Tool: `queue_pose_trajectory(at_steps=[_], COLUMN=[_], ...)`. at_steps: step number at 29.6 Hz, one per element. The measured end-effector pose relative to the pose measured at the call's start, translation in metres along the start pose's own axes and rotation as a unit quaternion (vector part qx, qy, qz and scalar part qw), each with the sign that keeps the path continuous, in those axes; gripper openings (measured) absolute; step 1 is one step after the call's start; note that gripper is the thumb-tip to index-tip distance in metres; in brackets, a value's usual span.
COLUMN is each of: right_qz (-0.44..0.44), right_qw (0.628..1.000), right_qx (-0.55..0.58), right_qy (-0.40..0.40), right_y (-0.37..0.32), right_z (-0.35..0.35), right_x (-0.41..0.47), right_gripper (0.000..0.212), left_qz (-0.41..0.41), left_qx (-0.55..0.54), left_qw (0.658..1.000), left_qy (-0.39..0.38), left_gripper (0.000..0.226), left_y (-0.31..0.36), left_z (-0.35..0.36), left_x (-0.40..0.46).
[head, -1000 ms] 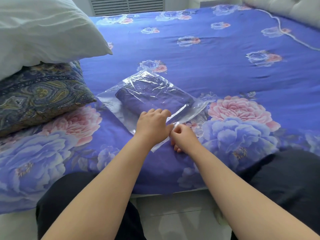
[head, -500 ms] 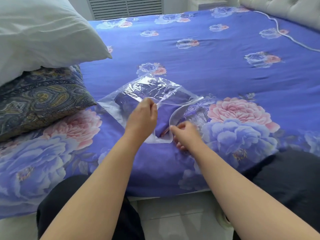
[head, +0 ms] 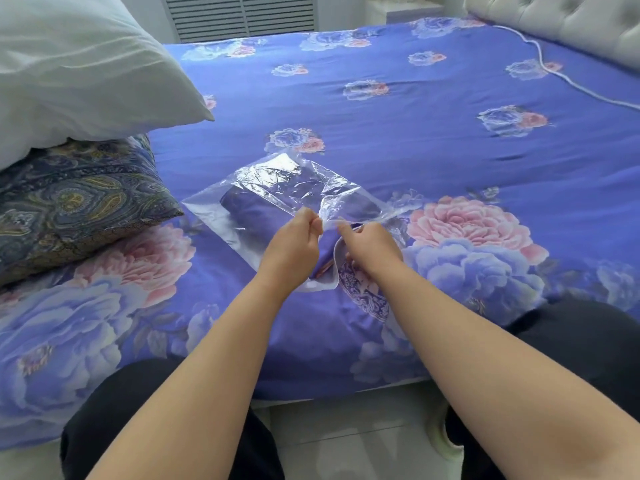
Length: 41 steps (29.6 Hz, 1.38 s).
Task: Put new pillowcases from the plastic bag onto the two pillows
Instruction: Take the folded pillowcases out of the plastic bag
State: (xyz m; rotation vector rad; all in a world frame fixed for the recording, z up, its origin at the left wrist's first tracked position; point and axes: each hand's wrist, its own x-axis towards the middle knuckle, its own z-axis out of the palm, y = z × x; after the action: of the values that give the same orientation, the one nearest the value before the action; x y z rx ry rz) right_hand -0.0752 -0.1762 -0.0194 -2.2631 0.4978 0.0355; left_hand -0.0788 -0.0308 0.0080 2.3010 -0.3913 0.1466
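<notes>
Now pulling the mouth of the plastic bag [head: 277,188] wider than half a second ago, with both hands raised closer together at its near edge. Lying at far left: a white pillow [head: 79,64] stacked on a paisley pillow [head: 76,206], both resting on the bed [head: 433,133]. Pinching the upper film of the bag with the curled fingers of the left hand [head: 294,244]. Gripping the lower lip just beside it with the fingers of the right hand [head: 372,249]. Sitting inside the bag, on the floral bedspread: folded dark-blue pillowcases [head: 263,209]. Showing at far right: a tufted headboard [head: 568,26].
</notes>
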Motion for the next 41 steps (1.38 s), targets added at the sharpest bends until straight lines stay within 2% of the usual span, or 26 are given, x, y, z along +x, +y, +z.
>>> queue_pose_trajectory(at_steps=[4,7,10,12,14,15,16,19,20,23,25,27,28,30,31,34,36,38,41], right_qz=[0.023,0.086,0.118,0.098,0.056,0.034,0.018,0.035,0.058,0.106,0.124,0.147,0.146,0.114,0.095,0.068,0.062,0.047,0.012], right_qw=[0.996,0.98,0.976,0.97,0.942,0.934,0.941,0.992,0.995,0.99,0.986,0.978,0.972,0.946,0.925,0.822,0.761,0.727,0.672], right_qx=[0.091,0.176,0.182,0.219,0.315,0.337,0.322,0.12,0.08,0.062,0.083,0.14,0.182,0.302,0.368,0.565,0.646,0.685,0.74], right_qy=[0.004,-0.01,-0.008,0.042,0.1,0.115,0.105,0.005,-0.014,-0.067,-0.076,-0.049,-0.039,-0.029,-0.024,-0.029,-0.011,0.016,0.008], right_y=[0.007,0.035,0.055,0.053,0.04,0.033,0.027,0.022,0.021,0.016,0.013,0.014,0.015,0.021,0.026,0.043,0.051,0.057,0.06], right_z=[-0.006,-0.015,-0.032,-0.038,-0.037,-0.032,-0.025,-0.002,0.004,0.019,0.026,0.029,0.028,0.023,0.019,-0.001,-0.014,-0.027,-0.06], right_x=[0.002,0.0,0.002,-0.001,-0.008,-0.011,-0.016,-0.018,-0.017,-0.007,0.0,0.004,0.001,-0.01,-0.017,-0.039,-0.051,-0.064,-0.083], right_gripper=[0.022,0.019,0.024,0.02,0.008,0.009,0.013,0.047,0.055,0.075,0.067,0.048,0.036,0.011,0.007,0.018,0.02,0.018,0.026], left_qz=[-0.054,-0.126,-0.143,-0.124,-0.108,-0.101,-0.092,-0.059,-0.051,-0.026,-0.017,-0.023,-0.046,-0.113,-0.136,-0.16,-0.168,-0.177,-0.181], left_qx=[-0.026,-0.08,-0.171,-0.213,-0.243,-0.248,-0.246,-0.207,-0.192,-0.151,-0.102,0.026,0.106,0.193,0.203,0.226,0.227,0.216,0.219], left_qw=[0.994,0.973,0.943,0.943,0.949,0.951,0.955,0.97,0.974,0.984,0.99,0.994,0.991,0.975,0.969,0.958,0.955,0.955,0.951], left_qy=[0.086,0.176,0.247,0.222,0.171,0.152,0.136,0.112,0.109,0.093,0.096,0.101,0.072,-0.012,-0.044,-0.079,-0.085,-0.101,-0.123], left_gripper=[0.014,0.014,0.022,0.026,0.024,0.023,0.023,0.025,0.025,0.025,0.026,0.029,0.035,0.048,0.052,0.057,0.057,0.057,0.055], left_y=[-0.003,-0.01,-0.012,-0.009,-0.003,0.0,0.003,0.009,0.009,0.003,-0.007,-0.027,-0.039,-0.062,-0.071,-0.087,-0.088,-0.09,-0.09], left_z=[-0.005,-0.018,-0.03,-0.029,-0.021,-0.017,-0.014,-0.01,-0.011,-0.017,-0.019,-0.019,-0.017,-0.009,-0.002,0.016,0.018,0.016,0.015], left_x=[0.003,0.014,0.019,0.015,0.008,0.005,0.002,-0.004,-0.005,-0.004,0.0,0.009,0.012,0.013,0.01,0.003,0.003,0.005,0.004])
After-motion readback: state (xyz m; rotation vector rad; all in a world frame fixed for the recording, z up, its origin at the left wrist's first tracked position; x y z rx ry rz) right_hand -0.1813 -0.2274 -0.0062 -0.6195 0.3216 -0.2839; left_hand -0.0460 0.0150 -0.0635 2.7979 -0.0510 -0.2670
